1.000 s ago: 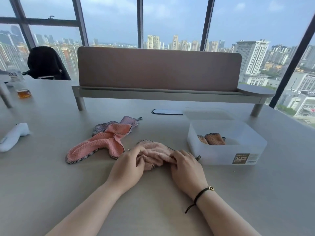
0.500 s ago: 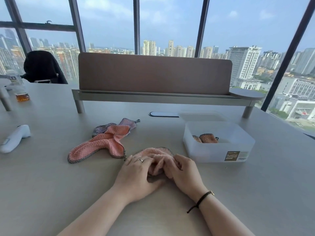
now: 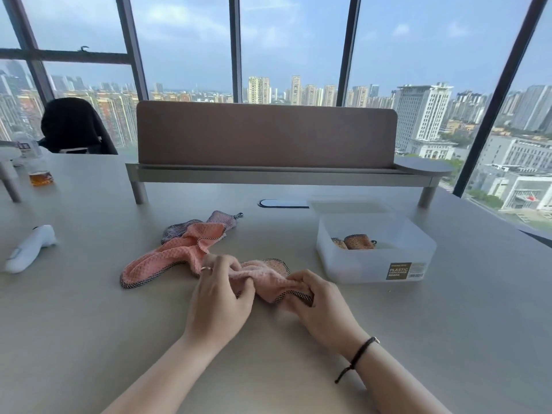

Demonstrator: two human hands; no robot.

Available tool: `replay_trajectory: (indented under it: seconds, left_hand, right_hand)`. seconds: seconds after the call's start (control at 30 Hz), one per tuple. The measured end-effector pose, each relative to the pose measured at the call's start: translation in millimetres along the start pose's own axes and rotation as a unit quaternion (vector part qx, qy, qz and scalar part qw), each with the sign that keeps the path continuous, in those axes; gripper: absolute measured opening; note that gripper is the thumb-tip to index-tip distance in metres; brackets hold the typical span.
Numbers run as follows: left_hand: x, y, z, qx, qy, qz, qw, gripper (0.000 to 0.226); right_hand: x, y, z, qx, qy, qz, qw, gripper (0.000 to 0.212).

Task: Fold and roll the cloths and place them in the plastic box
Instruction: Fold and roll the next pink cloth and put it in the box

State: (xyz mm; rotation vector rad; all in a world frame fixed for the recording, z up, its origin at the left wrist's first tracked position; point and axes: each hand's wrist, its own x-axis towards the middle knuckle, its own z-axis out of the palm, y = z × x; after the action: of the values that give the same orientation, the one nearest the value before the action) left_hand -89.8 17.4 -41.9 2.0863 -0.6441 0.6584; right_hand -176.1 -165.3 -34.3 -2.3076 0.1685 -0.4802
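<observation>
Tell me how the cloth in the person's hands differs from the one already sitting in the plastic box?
The pale pink cloth lies bunched on the table, gripped by the left hand and right hand; the brown cloth sits rolled inside the plastic box, untouched. Both have dark edging.

Bright, even daylight from the floor-to-ceiling windows (image 3: 292, 46) at the back; hazy sky, no hard sun. Shadows soft & faint: a weak one under the shelf (image 3: 280, 174), slight shading beneath the hands and pink cloth (image 3: 265, 279). Table (image 3: 89, 339) has a dull sheen, no strong glare. Wide-angle distortion obvious: window frames lean outward, table edges bow near corners. Centre reasonably sharp; overall pic a bit soft w/ compression smear, esp. on far buildings & the edges.
</observation>
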Motion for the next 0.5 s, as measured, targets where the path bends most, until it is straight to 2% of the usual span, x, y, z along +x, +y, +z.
replay_trajectory:
  seconds: [0.1,0.17,0.23,0.3,0.5]
  left_hand:
    - [-10,23,-9,-0.051,-0.084,0.085,0.992,0.026]
    - [-14,29,-9,-0.030,-0.124,0.128,0.984,0.040]
    - [-12,28,-8,-0.037,-0.126,0.122,0.984,0.043]
    - [-7,27,-14,-0.064,-0.113,0.099,0.987,0.031]
    - [11,30,-42,-0.092,-0.081,0.096,0.988,0.009]
  right_hand:
    - [2,-15,0,0.058,0.030,-0.024,0.998,0.012]
    - [3,-30,-4,0.077,0.039,-0.045,0.995,0.008]
    - [3,-44,-10,0.105,0.020,-0.058,0.993,0.013]
    - [3,-55,-21,0.127,-0.017,-0.069,0.989,0.022]
    - [7,-66,-61,0.063,-0.076,-0.082,0.992,0.046]
